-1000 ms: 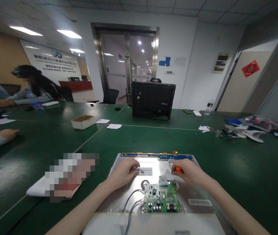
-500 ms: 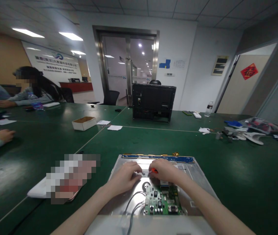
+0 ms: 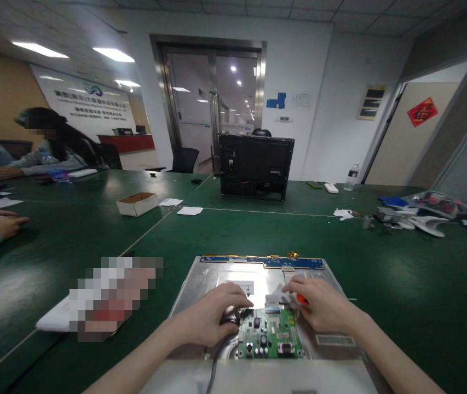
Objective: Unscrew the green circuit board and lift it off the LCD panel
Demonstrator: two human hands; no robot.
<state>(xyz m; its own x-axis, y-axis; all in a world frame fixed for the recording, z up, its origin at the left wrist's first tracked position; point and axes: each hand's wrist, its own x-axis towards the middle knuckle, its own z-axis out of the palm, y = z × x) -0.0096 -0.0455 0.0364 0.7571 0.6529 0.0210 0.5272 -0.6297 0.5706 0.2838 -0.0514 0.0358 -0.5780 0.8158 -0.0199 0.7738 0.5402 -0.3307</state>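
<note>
1. The green worktop [image 3: 401, 284] is huge. There's loads of bare room out to the right of the right hand, and a wide open strip beyond both hands before the next stuff starts.
2. The silver panel back [image 3: 212, 273] lies flat under both hands. Its far edge carries a blue strip board [image 3: 258, 261] just past the fingertips, and the left and right edges sit a bit outside each hand. The near edge runs out of the bottom of the view.
3. A black monitor housing [image 3: 255, 167] stands upright well beyond the hands, roughly straight ahead.
4. A pixelated flat thing [image 3: 105, 298] lies off to the left of the left hand, clear of the panel's left edge.
5. The green circuit board [image 3: 270, 339] sits on the panel between the two hands, slightly nearer than them.
6. The left hand [image 3: 212, 314] is curled palm down, fingers bent over the board's left corner where the grey cables [image 3: 212, 366] come in. Can't tell if it's actually pinching anything.
7. The right hand [image 3: 319, 303] is loosely closed with a bit of an orange-red tool [image 3: 301, 299] poking out under the fingers. Its fingertips touch the white flat ribbon [image 3: 274, 298] at the board's far edge.
8. A small open box [image 3: 138, 203] and paper scraps [image 3: 190, 210] sit far off beyond the left hand.
9. Another person's hand [image 3: 1, 224] rests at the far left edge.
</note>
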